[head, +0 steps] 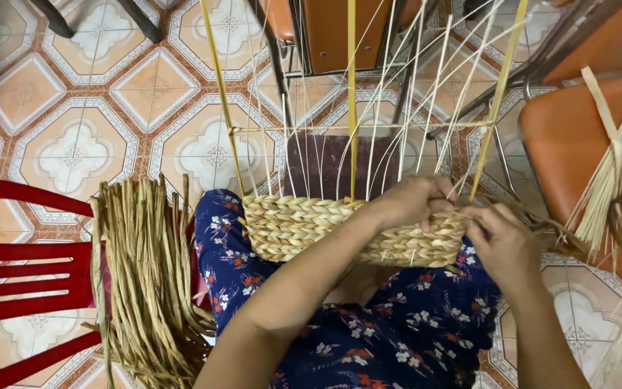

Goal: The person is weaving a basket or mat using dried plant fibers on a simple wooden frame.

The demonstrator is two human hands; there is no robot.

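Observation:
A half-woven basket (296, 227) of tan plaited fibre rests on my lap, over blue flowered cloth. Thin pale upright stakes (397, 115) and three yellow canes rise from its rim. My left hand (412, 202) lies across the basket's right upper edge, fingers curled on the weave among the stakes. My right hand (502, 241) is just right of it, pinching a brown fibre strand (541, 227) at the basket's right end. The two hands nearly touch.
A thick bundle of dried fibre strands (145, 274) hangs over a red plastic chair (16, 266) at my left. An orange seat (577, 144) with pale straw (613, 173) on it stands at the right. Metal chair legs (289, 57) stand ahead on the patterned tile floor (73, 144).

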